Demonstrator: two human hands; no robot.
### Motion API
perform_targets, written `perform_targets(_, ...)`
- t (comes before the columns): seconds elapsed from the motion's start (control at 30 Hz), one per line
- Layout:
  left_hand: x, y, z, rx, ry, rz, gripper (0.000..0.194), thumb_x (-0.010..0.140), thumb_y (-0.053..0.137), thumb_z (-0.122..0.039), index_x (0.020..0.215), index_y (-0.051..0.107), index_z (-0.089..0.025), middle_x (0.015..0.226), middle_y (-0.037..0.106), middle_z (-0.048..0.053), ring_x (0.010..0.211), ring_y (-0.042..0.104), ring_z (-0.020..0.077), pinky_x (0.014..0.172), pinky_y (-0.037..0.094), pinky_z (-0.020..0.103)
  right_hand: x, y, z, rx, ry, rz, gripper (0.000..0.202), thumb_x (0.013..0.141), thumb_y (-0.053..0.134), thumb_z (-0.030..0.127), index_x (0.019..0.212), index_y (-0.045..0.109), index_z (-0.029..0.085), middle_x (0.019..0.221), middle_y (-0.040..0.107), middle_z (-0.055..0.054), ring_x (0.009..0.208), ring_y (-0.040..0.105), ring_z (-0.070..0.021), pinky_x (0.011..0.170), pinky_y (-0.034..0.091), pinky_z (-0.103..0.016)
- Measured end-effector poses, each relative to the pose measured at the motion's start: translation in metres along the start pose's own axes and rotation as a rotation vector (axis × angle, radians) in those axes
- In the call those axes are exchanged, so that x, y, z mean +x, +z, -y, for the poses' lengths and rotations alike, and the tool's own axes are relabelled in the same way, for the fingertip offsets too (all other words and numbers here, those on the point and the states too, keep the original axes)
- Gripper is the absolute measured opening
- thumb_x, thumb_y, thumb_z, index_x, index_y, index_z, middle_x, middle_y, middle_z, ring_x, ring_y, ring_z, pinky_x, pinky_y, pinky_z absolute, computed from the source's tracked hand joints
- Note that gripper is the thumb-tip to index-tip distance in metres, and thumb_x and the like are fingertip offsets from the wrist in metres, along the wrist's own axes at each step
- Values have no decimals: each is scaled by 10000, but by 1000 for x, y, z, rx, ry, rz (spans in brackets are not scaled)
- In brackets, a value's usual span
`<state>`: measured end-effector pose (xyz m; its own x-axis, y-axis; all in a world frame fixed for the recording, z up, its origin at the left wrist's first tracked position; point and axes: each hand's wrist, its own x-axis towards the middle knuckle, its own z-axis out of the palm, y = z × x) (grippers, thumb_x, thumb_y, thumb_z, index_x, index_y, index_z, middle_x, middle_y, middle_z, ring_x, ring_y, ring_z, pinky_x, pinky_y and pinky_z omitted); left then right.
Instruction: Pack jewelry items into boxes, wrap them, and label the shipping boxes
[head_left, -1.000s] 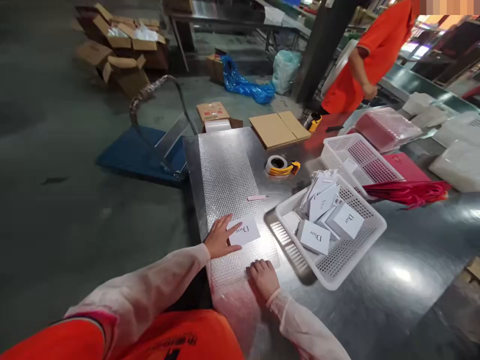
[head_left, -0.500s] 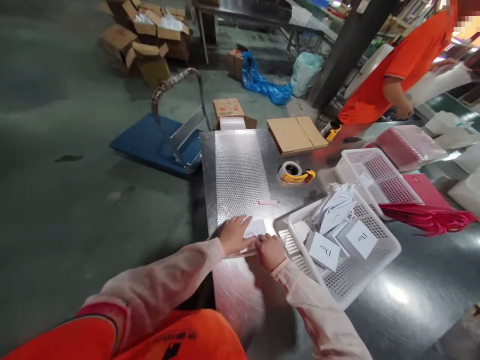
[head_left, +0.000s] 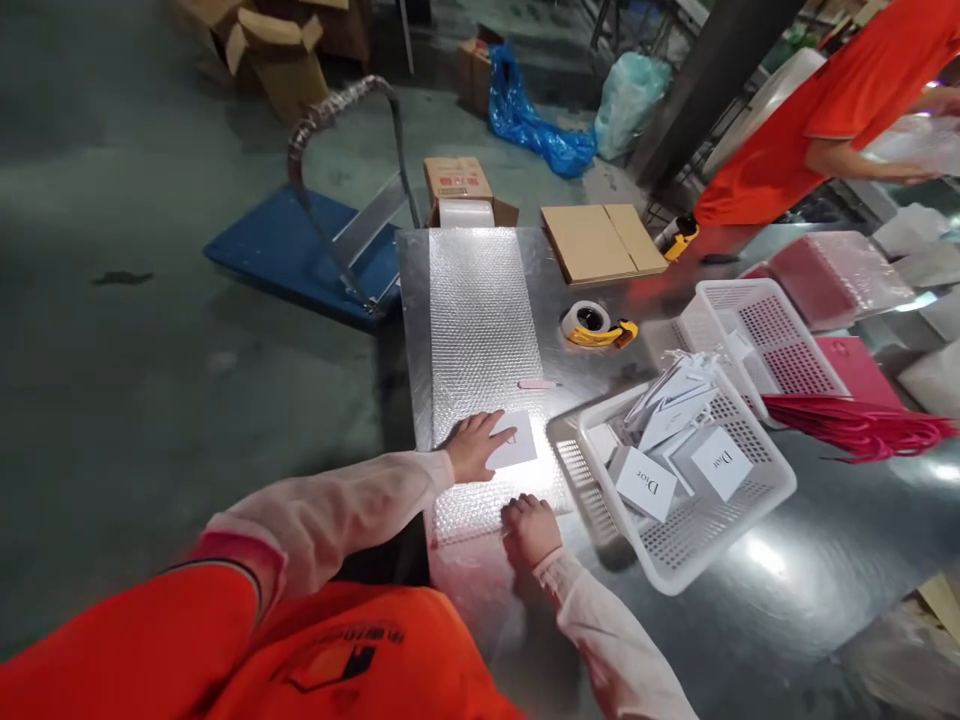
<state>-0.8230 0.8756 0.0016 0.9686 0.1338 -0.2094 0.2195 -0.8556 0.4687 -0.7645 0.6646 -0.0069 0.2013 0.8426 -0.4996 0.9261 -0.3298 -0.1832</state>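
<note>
Across the worktop (head_left: 810, 575) ran bubble wrap (head_left: 484, 310); the left hand (head_left: 474, 448) lay spread on a box (head_left: 519, 440), the right hand (head_left: 534, 530) curled, hold unclear.

Shiny metal table (head_left: 825, 540) here: bubble wrap (head_left: 480, 310) runs along the left edge up to the far one, flat cardboard (head_left: 589, 245) sits by the far edge, yellow tape dispenser (head_left: 596, 338) just inward, two white baskets (head_left: 731, 538) farther right.

Orange shirt (head_left: 409, 630), dark print (head_left: 341, 665) at seven o'clock; sheer pale oversleeves (head_left: 360, 500); gathered cuff (head_left: 552, 570), five o'clock
</note>
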Motion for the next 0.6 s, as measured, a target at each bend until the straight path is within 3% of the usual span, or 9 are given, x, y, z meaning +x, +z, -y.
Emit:
perform_targets(0.17, 2, 2, 2, 30, -2, 30, 861, 676, 774, -297, 1460, 421, -253, 1589, 244, 145, 1341, 330, 391, 1089, 299, 520, -4, 1, -1, 21, -15, -7, 194, 869, 555, 209, 1034, 655, 192, 1088, 680, -90, 1068, 544, -236, 818, 385, -348)
perform_targets(0.27, 0, -1, 1, 40, -3, 63, 931, 655, 818, -344, 1482, 402, -243, 1605, 212, 171, 1371, 302, 411, 1109, 266, 550, -13, -15, -1, 31, -74, 19, 249, 878, 568, 234, 1113, 650, 221, 1124, 671, -85, 1073, 534, -238, 816, 383, -348)
perform_targets(0.33, -1, -5, -2, 18, -3, 80, 888, 708, 780, -467, 1484, 407, -252, 1612, 209, 164, 1412, 239, 434, 1127, 207, 599, -18, -35, -3, 5, -120, 31, 218, 931, 521, 232, 1090, 670, 221, 1079, 683, -89, 1041, 543, -234, 806, 384, -352)
perform_targets(0.4, 3, -12, -4, -35, -34, 110, 719, 828, 629, -569, 1463, 442, -287, 1618, 224, 127, 1446, 177, 438, 1128, 166, 642, -17, -63, -7, -48, -152, -2, 225, 969, 474, 212, 1009, 695, 204, 1052, 690, -95, 1025, 552, -229, 822, 389, -363)
perform_targets(0.47, 13, -24, -5, -108, -99, 177, 538, 940, 443, -566, 1419, 495, -327, 1615, 255, 86, 1464, 168, 412, 1118, 183, 659, -7, -94, -12, -95, -171, -76, 231, 977, 466, 193, 992, 696, 191, 1115, 683, -96, 1075, 548, -233, 873, 396, -382)
perform_targets(0.53, 26, -43, 0, -171, -165, 237, 492, 990, 334, -517, 1380, 538, -295, 1580, 337, 94, 1449, 248, 380, 1102, 259, 631, 13, -121, -17, -112, -179, -127, 228, 971, 477, 166, 1090, 671, 182, 1231, 653, -94, 1163, 527, -240, 928, 402, -406)
perform_targets(0.6, 35, -68, 9, -199, -195, 223, 492, 1013, 287, -449, 1357, 552, -217, 1506, 449, 119, 1395, 367, 329, 1094, 332, 545, 39, -140, -21, -105, -167, -110, 247, 957, 496, 133, 1153, 645, 157, 1290, 628, -102, 1242, 497, -237, 967, 408, -410)
